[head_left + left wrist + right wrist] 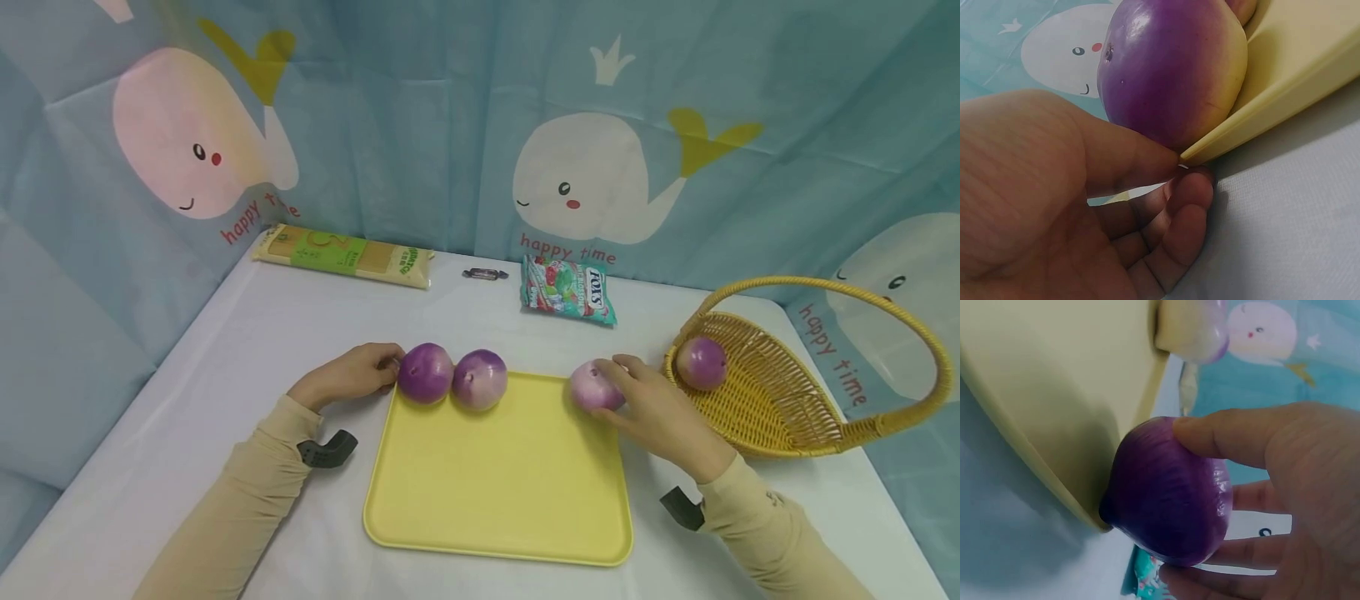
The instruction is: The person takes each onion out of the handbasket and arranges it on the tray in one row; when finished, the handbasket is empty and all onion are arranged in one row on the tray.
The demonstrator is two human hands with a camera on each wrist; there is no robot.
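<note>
Right grip [654, 410] grasping purple bulb [588, 387] at 1 o'clock corner of yellow tray [498, 483]; left grip [351, 377] pinching tray corner at 11 o'clock, beside bulb pair [425, 373]. Probable step: bulb placement. Next move: seat bulb, release.

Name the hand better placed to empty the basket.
Likely the right hand: it is nearer the basket, though it must first release its own vegetable. The left hand is across the tray.

Long beige sleeves [238, 479], dark wrist attachments [327, 451], small dark marking [775, 498] near the right cuff [723, 485]
</note>
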